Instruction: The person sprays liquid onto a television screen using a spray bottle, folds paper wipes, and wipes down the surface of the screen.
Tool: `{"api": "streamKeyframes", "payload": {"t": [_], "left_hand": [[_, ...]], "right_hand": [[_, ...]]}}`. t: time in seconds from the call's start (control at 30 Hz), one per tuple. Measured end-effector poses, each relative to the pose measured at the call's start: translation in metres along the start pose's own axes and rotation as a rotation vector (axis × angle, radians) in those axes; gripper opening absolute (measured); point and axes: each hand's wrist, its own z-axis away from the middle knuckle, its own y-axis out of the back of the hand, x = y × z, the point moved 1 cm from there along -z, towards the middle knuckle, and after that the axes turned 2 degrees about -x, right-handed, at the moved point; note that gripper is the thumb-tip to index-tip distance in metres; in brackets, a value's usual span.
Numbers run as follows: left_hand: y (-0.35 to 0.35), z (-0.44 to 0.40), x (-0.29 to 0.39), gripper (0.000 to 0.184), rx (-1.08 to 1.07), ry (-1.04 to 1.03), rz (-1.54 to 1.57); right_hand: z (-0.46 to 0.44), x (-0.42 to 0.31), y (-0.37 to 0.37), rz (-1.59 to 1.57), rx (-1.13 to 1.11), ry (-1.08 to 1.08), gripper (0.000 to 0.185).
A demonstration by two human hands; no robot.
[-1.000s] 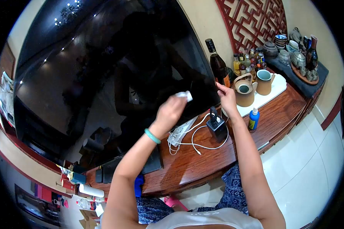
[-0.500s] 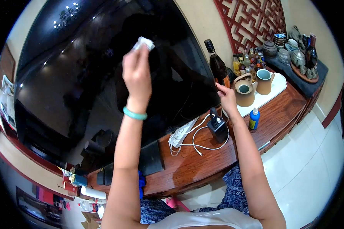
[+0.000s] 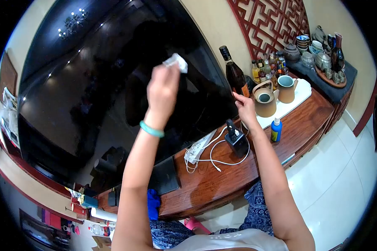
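The left hand [image 3: 163, 91], gripping a white cloth [image 3: 179, 63], has shifted rightward and slightly down before the screen [image 3: 88, 108], suggesting a return stroke; the right hand [image 3: 246, 111] is at its edge, grip unclear.

Brown teapot [image 3: 265, 108] on white tray [image 3: 304, 90]

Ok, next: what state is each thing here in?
Television: dark, reflecting lights
White wipe: bunched
Left hand: closed on white wipe
Right hand: at television's edge; grip unclear
Blue bottle: upright, capped
Liquor bottle: upright, capped
Teapot: upright, open
Jug: upright, open
White cable: loosely curved, one end free
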Motion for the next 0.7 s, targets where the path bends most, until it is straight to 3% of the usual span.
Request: {"api": "streamKeyframes", "payload": {"t": [0.03, 0.17, 0.33, 0.43, 0.57, 0.63, 0.67, 0.7], "left_hand": [[0.004, -0.017, -0.011, 0.029, 0.111, 0.073, -0.04], [-0.012, -0.029, 0.001, 0.031, 0.211, 0.103, -0.086], [-0.06, 0.062, 0.088, 0.034, -0.272, -0.052, 0.216], [-0.065, 0.091, 0.109, 0.034, -0.311, -0.228, 0.235], [-0.061, 0.074, 0.086, 0.026, -0.412, -0.229, 0.308], [-0.044, 0.024, 0.06, 0.019, -0.225, 0.121, 0.442], [-0.044, 0.008, 0.032, 0.017, -0.073, -0.077, 0.098], [-0.02, -0.047, 0.004, 0.018, 0.113, 0.042, -0.054]], "right_hand": [[0.0, -0.002, 0.001, 0.006, -0.01, 0.001, 0.04], [0.0, -0.008, 0.001, 0.03, -0.026, -0.039, 0.04], [0.0, -0.002, 0.0, 0.023, -0.004, -0.027, 0.041], [-0.001, 0.001, 0.0, 0.025, 0.0, -0.003, 0.042], [-0.001, 0.006, -0.001, 0.035, 0.002, 0.032, 0.042], [-0.005, 0.006, -0.002, 0.021, 0.001, 0.03, 0.042], [-0.004, 0.003, -0.001, 0.03, 0.005, 0.035, 0.042], [0.0, 0.003, 0.0, 0.044, 0.003, 0.034, 0.042]]}}
